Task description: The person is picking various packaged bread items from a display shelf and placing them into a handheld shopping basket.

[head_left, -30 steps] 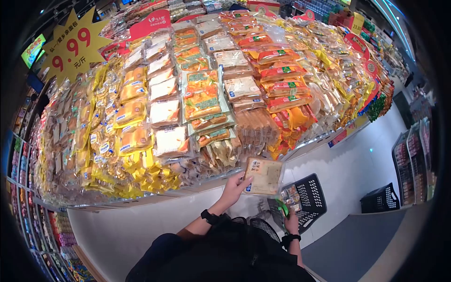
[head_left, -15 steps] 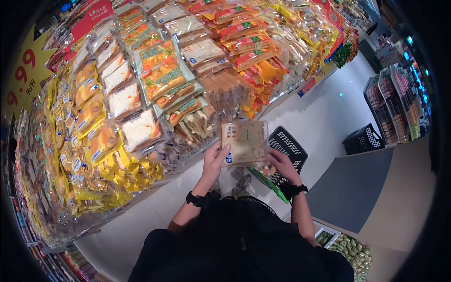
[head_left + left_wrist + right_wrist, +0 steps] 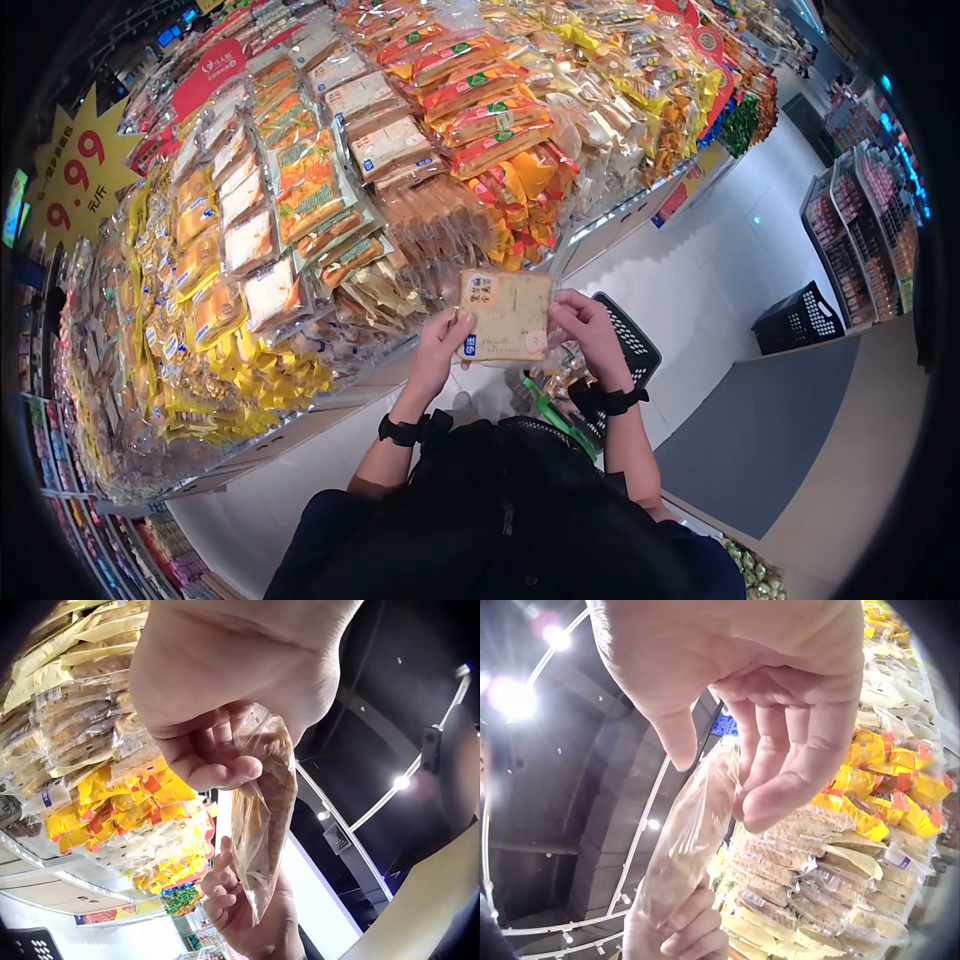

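Observation:
A flat, square pack of bread [image 3: 508, 315] in clear wrap, printed with brown characters and a small blue label, is held up in front of the chest. My left hand [image 3: 433, 352] grips its left edge, thumb on the printed face. At the opposite edge, my right hand [image 3: 594, 335] pinches the wrap between thumb and fingers. From the left wrist, the bread pack [image 3: 264, 806] appears edge-on, with fingers curled over its side. In the right wrist view, thumb and fingertips stand on either side of the bread pack [image 3: 686, 832].
A sloping display of bagged breads [image 3: 290, 190] fills the left and front. A dark basket [image 3: 640, 350] with a green handle [image 3: 558, 415] hangs below the right forearm, packs inside. Another black basket [image 3: 797, 318] stands on the floor near a shelf rack [image 3: 862, 235] at the right.
My right hand has left the basket's handle and come up to the pack's right edge. The left hand has brought the pack in front of the body. The view has swung right.

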The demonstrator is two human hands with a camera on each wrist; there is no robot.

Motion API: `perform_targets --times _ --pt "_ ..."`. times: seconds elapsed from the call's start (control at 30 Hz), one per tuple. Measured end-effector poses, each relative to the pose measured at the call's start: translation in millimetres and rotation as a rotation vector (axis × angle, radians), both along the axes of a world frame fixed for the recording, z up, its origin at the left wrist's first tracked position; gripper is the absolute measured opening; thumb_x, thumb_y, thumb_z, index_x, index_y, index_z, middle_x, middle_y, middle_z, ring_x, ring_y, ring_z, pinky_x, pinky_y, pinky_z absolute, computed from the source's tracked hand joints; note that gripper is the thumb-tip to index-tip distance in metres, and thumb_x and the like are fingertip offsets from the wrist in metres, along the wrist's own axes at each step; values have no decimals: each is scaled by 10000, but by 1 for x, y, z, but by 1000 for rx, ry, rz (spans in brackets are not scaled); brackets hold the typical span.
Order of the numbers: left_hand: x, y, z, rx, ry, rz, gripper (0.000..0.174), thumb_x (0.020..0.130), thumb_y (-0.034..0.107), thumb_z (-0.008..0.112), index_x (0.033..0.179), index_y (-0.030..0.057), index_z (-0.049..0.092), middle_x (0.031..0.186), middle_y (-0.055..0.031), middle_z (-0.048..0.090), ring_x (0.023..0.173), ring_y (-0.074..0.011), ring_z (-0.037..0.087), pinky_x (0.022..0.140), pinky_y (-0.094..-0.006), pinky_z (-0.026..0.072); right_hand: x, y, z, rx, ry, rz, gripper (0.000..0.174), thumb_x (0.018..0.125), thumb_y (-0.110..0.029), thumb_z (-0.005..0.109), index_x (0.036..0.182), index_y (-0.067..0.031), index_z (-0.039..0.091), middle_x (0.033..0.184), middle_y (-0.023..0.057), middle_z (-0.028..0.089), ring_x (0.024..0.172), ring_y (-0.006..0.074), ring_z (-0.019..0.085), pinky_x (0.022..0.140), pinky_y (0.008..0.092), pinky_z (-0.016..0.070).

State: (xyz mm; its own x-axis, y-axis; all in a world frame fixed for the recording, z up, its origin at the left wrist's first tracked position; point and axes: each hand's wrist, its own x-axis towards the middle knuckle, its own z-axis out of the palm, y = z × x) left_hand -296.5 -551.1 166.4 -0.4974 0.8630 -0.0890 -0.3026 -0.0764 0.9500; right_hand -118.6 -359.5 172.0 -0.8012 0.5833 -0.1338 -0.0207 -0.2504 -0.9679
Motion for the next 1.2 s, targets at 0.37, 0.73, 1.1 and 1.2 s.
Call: perform_targets --times 0.37,0.73,1.1,1.2 --pt "-25 17 66 98 -129 79 348 1065 284 471 1277 10 487 1065 -114 651 783 -188 657 727 -314 538 -89 33 63 -245 135 -15 261 949 -157 676 1146 13 651 870 -32 677 631 8 542 548 177 412" --pt "-92 51 80 369 -25 245 406 1050 214 486 1388 -7 447 1155 -162 627 834 -198 658 719 -297 536 -283 98 126 299 83 129 284 984 -281 654 980 2 676 697 -6 622 546 39 536 465 207 403" --pt "-155 13 126 83 1374 669 245 861 40 719 1089 -14 644 980 -156 665 904 -327 644 795 -383 523 -272 72 90 262 210 -38 353 942 -153 707 1240 -10 583 1014 99 700 883 131 679 773 242 527" --pt "-167 18 124 17 1406 570 243 857 70 724 1078 8 644 985 -141 652 955 -318 629 834 -400 515 -271 72 84 356 280 -31 397 889 -95 753 1241 -6 593 1349 119 550 1020 187 679 876 294 542"
